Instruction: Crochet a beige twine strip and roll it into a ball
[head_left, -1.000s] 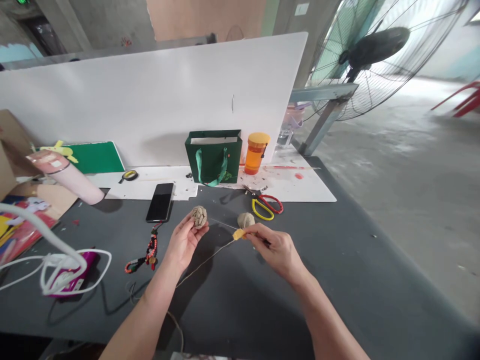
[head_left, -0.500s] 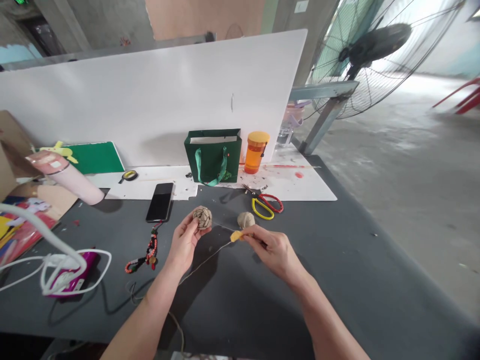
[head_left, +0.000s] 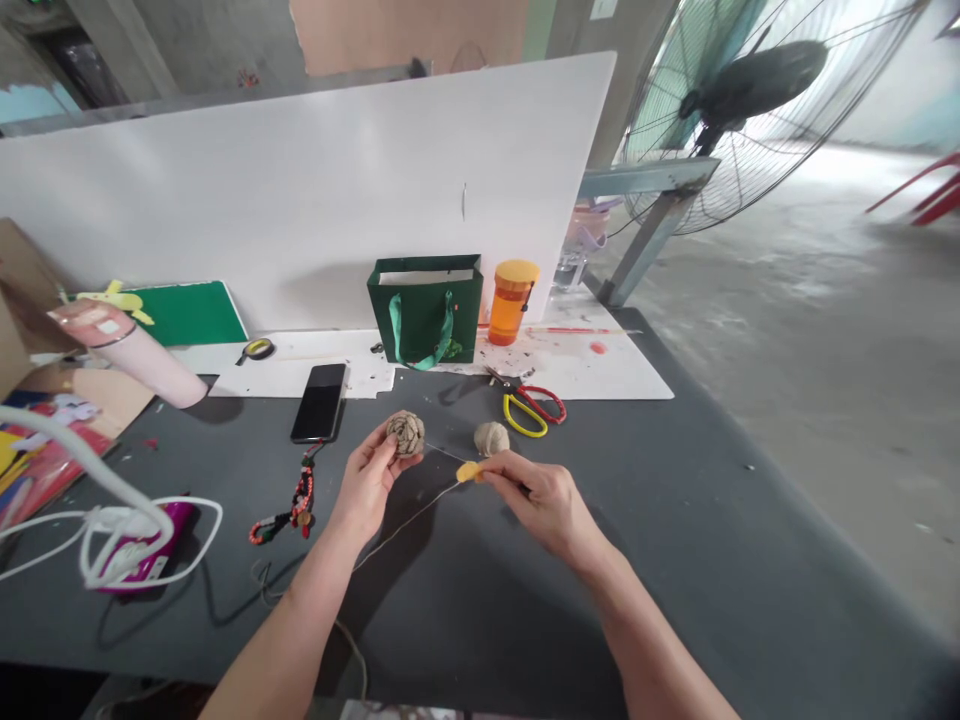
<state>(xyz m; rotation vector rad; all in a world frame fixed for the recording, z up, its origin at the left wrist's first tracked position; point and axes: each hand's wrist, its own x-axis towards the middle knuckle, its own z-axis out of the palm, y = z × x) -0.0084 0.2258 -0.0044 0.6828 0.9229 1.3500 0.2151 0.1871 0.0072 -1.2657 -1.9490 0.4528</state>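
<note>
A round brown ball with dark lines across it is held up in the closed fingers of my left hand. Between the thumb and fingers of my right hand is pinched a small flat yellow piece. A thin pale string runs from the yellow piece down toward the table's front edge, and a stretch of it leads up toward the ball in my left hand. Just behind my right fingers, a ball of beige twine rests on the dark table.
Scissors with red and yellow handles lie behind the twine. A green gift bag and an orange jar stand farther back. On the left are a phone, a beaded strap, a pink bottle and a white cable.
Almost nothing differs. The yellow piece has shifted very slightly left and its flat side shows a little more; both hands keep their hold.
</note>
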